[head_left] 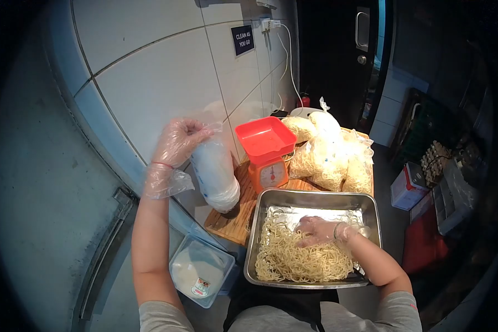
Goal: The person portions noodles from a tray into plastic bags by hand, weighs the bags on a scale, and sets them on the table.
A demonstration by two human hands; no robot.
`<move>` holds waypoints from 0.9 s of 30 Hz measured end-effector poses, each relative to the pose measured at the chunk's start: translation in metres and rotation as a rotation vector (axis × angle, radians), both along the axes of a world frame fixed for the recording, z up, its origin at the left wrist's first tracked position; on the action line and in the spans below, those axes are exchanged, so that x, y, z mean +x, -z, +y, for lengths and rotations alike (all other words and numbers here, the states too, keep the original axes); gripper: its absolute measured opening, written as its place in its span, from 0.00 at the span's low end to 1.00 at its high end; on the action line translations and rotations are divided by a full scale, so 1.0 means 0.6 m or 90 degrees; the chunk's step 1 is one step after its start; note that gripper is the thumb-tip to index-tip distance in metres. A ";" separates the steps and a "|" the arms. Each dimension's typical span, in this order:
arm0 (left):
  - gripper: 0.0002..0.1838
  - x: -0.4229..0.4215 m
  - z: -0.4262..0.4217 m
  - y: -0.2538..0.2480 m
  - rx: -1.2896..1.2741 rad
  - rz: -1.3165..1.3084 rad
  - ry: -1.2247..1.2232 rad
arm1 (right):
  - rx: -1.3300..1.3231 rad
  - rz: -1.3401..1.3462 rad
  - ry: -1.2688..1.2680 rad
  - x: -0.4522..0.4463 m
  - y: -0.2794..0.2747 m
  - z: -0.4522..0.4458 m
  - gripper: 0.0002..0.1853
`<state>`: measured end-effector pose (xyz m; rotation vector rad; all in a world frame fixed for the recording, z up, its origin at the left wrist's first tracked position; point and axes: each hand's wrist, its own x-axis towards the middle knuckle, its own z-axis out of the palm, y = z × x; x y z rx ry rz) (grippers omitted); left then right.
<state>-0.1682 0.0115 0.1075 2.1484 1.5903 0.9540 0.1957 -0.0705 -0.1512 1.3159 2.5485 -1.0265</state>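
Observation:
My left hand (183, 138), in a clear plastic glove with a band at the wrist, is raised at the left. Its fingers pinch the top of a clear plastic bag (214, 133). Just below it stands a whitish-blue plastic roll or bundle (213, 171), partly behind the bag. My right hand (316, 231), gloved too, rests on a heap of cooked noodles (299, 263), its fingers spread over them and some fingertips hard to see. The noodles lie in a rectangular metal tray (250, 265) in front of me.
An orange kitchen scale (271, 174) with a red pan (265, 135) stands behind the tray on a wooden table (222, 226). Bags of noodles (326, 157) sit beside it. A lidded plastic container (202, 268) is lower left. Crates and boxes (409, 185) stand at right.

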 end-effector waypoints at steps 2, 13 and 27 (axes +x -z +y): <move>0.14 -0.004 0.010 0.007 0.077 -0.067 0.016 | 0.021 -0.015 -0.015 -0.004 0.003 0.002 0.46; 0.09 0.096 -0.018 -0.132 0.513 -0.572 0.309 | 0.596 0.224 0.109 -0.043 -0.171 -0.009 0.56; 0.32 0.203 -0.162 0.195 0.465 0.079 0.237 | 0.430 0.366 0.405 -0.044 -0.217 0.020 0.15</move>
